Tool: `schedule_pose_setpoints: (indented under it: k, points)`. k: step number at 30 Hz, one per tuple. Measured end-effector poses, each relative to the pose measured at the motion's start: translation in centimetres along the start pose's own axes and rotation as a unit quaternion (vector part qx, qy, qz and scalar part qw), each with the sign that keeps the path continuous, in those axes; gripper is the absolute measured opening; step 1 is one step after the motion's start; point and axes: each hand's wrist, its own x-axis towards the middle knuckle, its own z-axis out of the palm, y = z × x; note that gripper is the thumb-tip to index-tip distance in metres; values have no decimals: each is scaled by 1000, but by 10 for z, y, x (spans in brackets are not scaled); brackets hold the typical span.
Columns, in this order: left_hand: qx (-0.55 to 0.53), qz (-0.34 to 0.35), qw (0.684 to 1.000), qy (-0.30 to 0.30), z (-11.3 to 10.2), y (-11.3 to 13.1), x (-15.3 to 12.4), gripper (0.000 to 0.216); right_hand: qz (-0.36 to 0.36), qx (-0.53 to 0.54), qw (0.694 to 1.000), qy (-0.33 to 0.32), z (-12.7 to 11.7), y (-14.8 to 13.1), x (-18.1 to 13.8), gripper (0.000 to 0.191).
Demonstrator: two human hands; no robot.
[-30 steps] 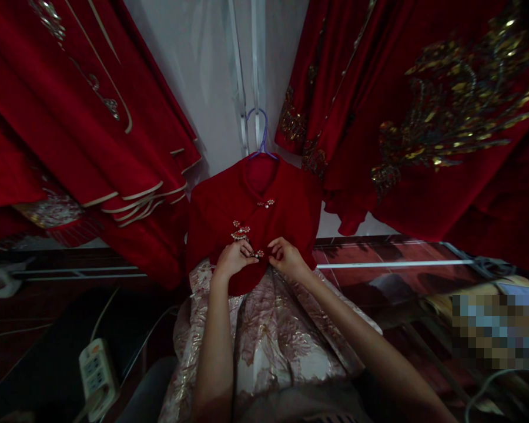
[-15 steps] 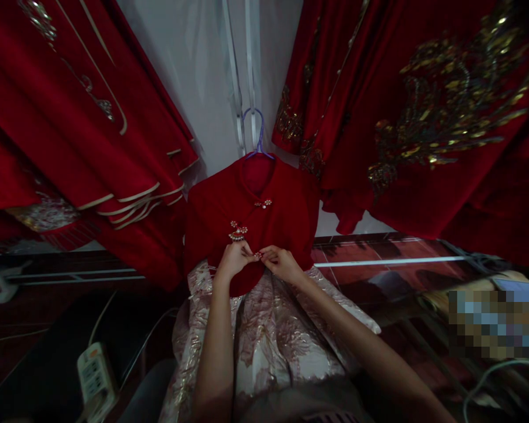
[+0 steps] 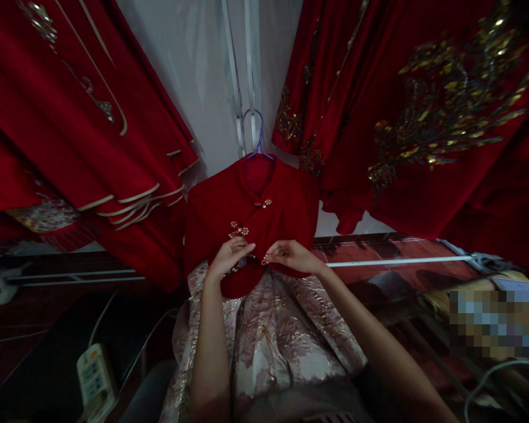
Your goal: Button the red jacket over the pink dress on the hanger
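A small red jacket [image 3: 282, 211] hangs on a purple hanger [image 3: 259, 134] over a pale pink and gold brocade skirt [image 3: 286, 341]. Jewelled clasps run down its front: one at the collar [image 3: 263, 204], one lower [image 3: 238, 230]. My left hand [image 3: 230, 256] rests on the jacket's front just below that lower clasp, fingers curled on the cloth. My right hand [image 3: 291, 256] pinches a small jewelled clasp [image 3: 264, 260] at the jacket's lower edge. The two hands are a few centimetres apart.
Large red garments with gold embroidery hang at the left [image 3: 83, 135] and right [image 3: 423, 117]. A white wall with a vertical rail [image 3: 240, 70] is behind. A white power strip [image 3: 92, 379] lies at the lower left, with cables nearby. A dark reddish floor [image 3: 401, 252] shows to the right.
My hands have drawn slightly apart. The left hand moved up toward the lower clasp, and the right hand turned flatter while keeping its pinch on the bottom clasp.
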Motion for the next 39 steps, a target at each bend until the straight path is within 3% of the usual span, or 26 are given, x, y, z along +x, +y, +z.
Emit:
schedule_pose_setpoints:
  k: [6, 14, 19, 21, 23, 26, 29, 32, 35, 37, 39]
  points:
    - [-175, 25, 979, 106, 0, 5, 6, 36, 20, 43, 997, -62, -13, -24, -11, 30]
    - [-176, 32, 972, 151, 6, 1, 12, 33, 12, 55, 995, -87, -8, -26, -12, 27]
    - [-166, 56, 955, 241, 12, -4, 16, 33, 5, 54, 995, -83, -3, -29, -11, 27]
    - [-145, 47, 962, 228, 16, -2, 16, 36, 2, 51, 995, -84, -3, -30, -12, 27]
    - [-95, 33, 980, 174, 21, 6, 16, 39, 4, 45, 994, -102, -7, -31, -14, 26]
    - [26, 114, 984, 133, 31, 27, 18, 39, 18, 34, 988, -153, -19, -34, -21, 26]
    - [211, 260, 932, 141, 41, 55, 23, 32, 45, 19, 981, -187, -32, -40, -28, 26]
    - [412, 341, 830, 158, 47, 79, 29, 30, 61, 11, 978, -199, -40, -46, -34, 26]
    - [535, 381, 741, 142, 49, 95, 34, 26, 62, 12, 978, -198, -43, -50, -36, 26]
    - [572, 391, 711, 118, 48, 102, 37, 23, 59, 13, 978, -199, -43, -49, -36, 26]
    - [580, 399, 702, 104, 47, 105, 39, 21, 54, 14, 978, -200, -43, -48, -37, 25]
